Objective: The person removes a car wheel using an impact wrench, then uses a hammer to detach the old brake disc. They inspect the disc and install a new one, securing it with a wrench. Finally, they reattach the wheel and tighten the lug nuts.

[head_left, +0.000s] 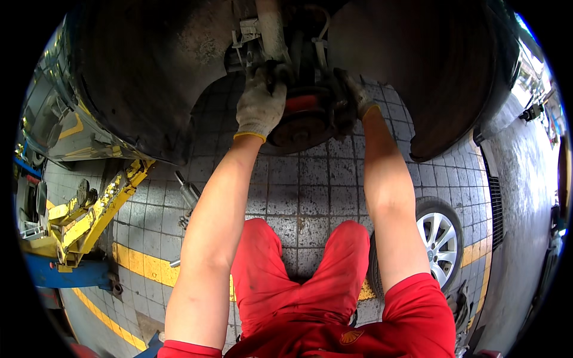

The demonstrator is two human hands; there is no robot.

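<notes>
Head view: brake assembly (300, 132) sits below the strut (272, 30). I see left hand (261, 101) curled near the strut's foot, right hand (357, 95) beside the caliper (341, 113); whether fingers grip, cannot tell. Judged heavy, rigid, perhaps greasy; best hold: caliper body.

Upper centre of the frame: the fingertips of the left hand (261, 106) are lost to me in shadow, and I cannot tell what they touch. The fingers of the right hand (362, 100) are largely concealed beside the brake assembly (300, 130). The strut (272, 30) is cut off by the top edge. Centre left: the left forearm (222, 185) covers part of a metal tool (189, 192). Lower right: the right arm (391, 197) hides part of the wheel (452, 238). Upper right: a dark object (530, 113) is too small for me to identify.
</notes>
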